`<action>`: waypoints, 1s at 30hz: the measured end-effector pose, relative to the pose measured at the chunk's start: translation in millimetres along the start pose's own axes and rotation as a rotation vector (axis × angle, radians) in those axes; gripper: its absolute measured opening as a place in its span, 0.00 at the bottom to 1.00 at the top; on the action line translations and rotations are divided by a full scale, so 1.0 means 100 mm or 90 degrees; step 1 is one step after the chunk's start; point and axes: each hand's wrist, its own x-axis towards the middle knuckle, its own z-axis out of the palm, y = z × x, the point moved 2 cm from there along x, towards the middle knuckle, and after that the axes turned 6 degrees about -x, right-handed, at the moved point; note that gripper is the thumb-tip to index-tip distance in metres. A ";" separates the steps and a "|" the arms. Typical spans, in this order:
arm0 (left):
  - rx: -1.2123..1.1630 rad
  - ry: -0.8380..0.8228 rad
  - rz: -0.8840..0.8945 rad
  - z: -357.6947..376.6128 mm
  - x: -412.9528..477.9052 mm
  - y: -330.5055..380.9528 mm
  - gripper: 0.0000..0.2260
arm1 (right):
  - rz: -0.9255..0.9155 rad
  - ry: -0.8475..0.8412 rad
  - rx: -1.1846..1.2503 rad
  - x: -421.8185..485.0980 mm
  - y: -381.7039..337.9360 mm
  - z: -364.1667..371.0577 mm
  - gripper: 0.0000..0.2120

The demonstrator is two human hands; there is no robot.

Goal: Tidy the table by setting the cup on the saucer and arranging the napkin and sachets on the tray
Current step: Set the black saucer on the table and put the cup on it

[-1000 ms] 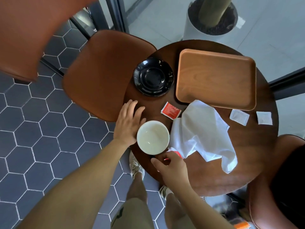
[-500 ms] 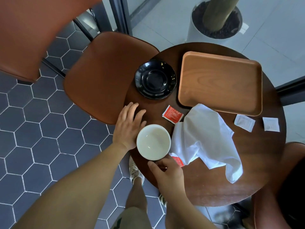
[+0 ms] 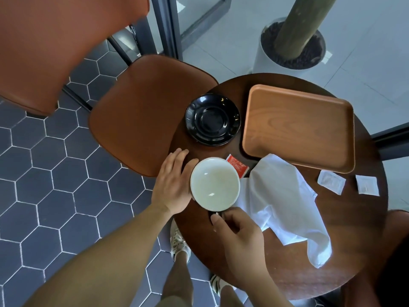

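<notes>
A white cup [image 3: 215, 183] stands or hovers low over the round dark table [image 3: 287, 275] at its left side. My right hand [image 3: 238, 234] pinches the cup's handle at the near rim. My left hand [image 3: 173, 186] lies flat against the cup's left wall, fingers spread. A black saucer [image 3: 213, 119] sits beyond the cup. The wooden tray [image 3: 298, 127] lies to the saucer's right, bare. A crumpled white napkin [image 3: 285, 202] spreads right of the cup. A red sachet [image 3: 238, 166] peeks out between cup and napkin. Two white sachets [image 3: 331, 181] [image 3: 367, 185] lie at the right edge.
A brown chair seat [image 3: 141, 116] is pushed against the table's left edge, with another chair back [image 3: 57, 41] at top left. A planter with a trunk [image 3: 292, 47] stands on the floor beyond the table. Hexagon floor tiles lie below.
My right hand closed its fingers on the cup's handle. The cup now covers part of the red sachet behind it, and the second red sachet near my right hand is hidden.
</notes>
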 end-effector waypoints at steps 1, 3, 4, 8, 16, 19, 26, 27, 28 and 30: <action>-0.006 0.010 -0.002 0.00 0.00 0.00 0.30 | -0.004 0.004 0.012 0.04 -0.06 -0.01 0.11; 0.011 0.026 0.012 0.01 -0.01 -0.01 0.24 | -0.017 0.018 0.028 0.15 -0.19 -0.03 0.11; 0.022 0.034 0.021 0.02 -0.01 -0.01 0.21 | -0.025 0.031 0.033 0.22 -0.26 -0.05 0.11; 0.037 0.059 0.029 0.02 0.00 -0.01 0.17 | -0.041 0.085 0.045 0.58 -0.51 -0.12 0.12; 0.045 0.047 0.019 0.03 0.02 0.00 0.17 | -0.019 0.093 0.038 1.20 -0.73 -0.09 0.12; 0.047 0.046 0.014 0.02 0.01 0.00 0.17 | -0.010 0.096 0.047 1.33 -0.75 -0.06 0.12; 0.034 0.047 0.010 0.02 0.01 0.00 0.17 | -0.002 0.122 0.027 1.49 -0.74 0.10 0.12; 0.034 0.047 0.010 0.02 0.01 0.00 0.17 | 0.000 0.126 0.020 1.49 -0.73 0.13 0.13; 0.034 0.046 0.009 0.02 0.00 -0.01 0.17 | 0.005 0.128 0.014 1.50 -0.72 0.16 0.14; 0.032 0.046 0.010 0.03 0.00 -0.01 0.17 | 0.014 0.132 0.005 1.50 -0.71 0.22 0.15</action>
